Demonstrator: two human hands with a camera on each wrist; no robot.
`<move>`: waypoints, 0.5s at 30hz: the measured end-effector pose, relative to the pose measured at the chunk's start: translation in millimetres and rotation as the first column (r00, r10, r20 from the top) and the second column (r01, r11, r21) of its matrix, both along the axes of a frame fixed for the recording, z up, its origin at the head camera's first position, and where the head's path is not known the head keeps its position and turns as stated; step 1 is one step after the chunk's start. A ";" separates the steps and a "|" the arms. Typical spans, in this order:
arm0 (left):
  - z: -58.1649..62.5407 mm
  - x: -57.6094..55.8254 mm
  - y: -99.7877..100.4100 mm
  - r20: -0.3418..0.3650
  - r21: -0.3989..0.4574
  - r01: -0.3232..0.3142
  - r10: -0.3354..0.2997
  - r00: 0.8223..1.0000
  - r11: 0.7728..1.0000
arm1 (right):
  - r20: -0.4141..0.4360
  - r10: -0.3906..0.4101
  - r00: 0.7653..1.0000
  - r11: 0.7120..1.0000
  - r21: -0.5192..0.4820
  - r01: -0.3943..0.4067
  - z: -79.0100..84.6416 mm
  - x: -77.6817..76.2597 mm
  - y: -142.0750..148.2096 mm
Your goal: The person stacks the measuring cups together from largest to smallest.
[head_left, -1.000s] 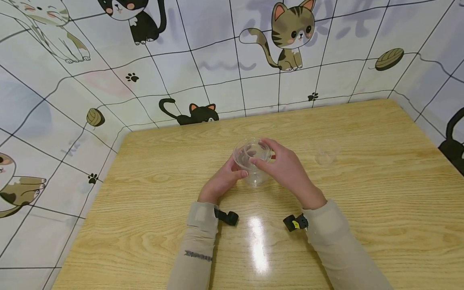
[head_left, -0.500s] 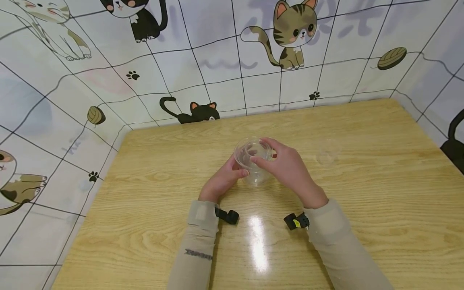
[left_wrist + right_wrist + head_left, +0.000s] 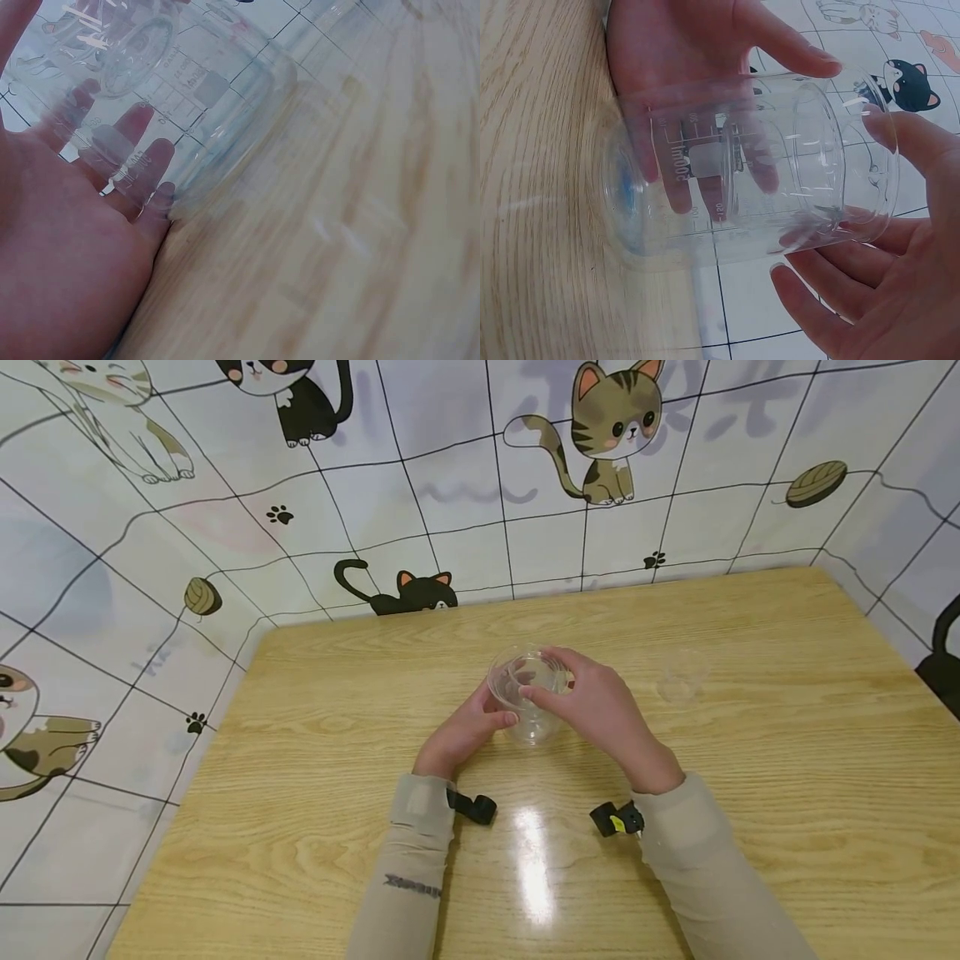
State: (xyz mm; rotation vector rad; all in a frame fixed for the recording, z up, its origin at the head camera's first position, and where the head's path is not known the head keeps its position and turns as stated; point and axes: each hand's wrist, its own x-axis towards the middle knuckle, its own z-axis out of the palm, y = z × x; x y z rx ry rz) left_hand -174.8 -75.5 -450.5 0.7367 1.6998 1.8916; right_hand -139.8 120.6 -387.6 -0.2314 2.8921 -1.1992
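A clear 500 ml beaker point(image 3: 682, 244) stands upright on the wooden table, with printed graduation marks on its wall. Inside its upper part is a smaller clear beaker point(image 3: 821, 180), its base well above the larger one's bottom. My left hand point(image 3: 467, 728) holds the large beaker from the left, fingers behind the glass and thumb on the near side. At the mouth, my right hand point(image 3: 600, 700) pinches the small beaker near its rim between thumb and fingers. In the left wrist view, the left fingers point(image 3: 154, 161) show through the glass.
Another small clear beaker point(image 3: 681, 681) stands on the table point(image 3: 750, 760) to the right of my right hand. A wall covering with cat drawings point(image 3: 607, 435) rises behind the table's back edge. Each wrist wears a black camera strap.
Both hands and the beakers keep their places and hold. Only the head view has shifted very slightly.
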 end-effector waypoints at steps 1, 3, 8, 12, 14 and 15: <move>0.5 0.1 0.0 -0.003 -0.012 -0.001 0.001 1.000 1.000 | -0.002 0.000 1.000 1.000 0.003 0.000 0.3 0.1 0.0; 1.3 0.2 0.1 -0.009 -0.030 -0.004 0.003 1.000 1.000 | -0.002 0.002 1.000 1.000 0.007 -0.002 0.2 0.0 0.2; -7.3 -4.3 0.8 -0.002 0.013 0.003 -0.003 1.000 1.000 | 0.009 0.012 1.000 1.000 0.010 -0.012 -0.2 -0.1 0.6; -8.4 -4.9 1.1 0.000 0.038 0.004 -0.004 1.000 0.999 | 0.009 0.018 1.000 1.000 0.023 -0.018 -0.1 -0.1 -0.2; -3.1 -2.5 1.1 0.000 0.036 0.011 -0.011 1.000 0.999 | 0.007 0.018 1.000 0.999 0.030 -0.018 0.0 0.2 -0.5; -2.6 -2.2 1.1 -0.003 0.037 0.012 -0.012 1.000 0.999 | 0.006 0.020 1.000 0.999 0.034 -0.020 0.1 0.3 -0.6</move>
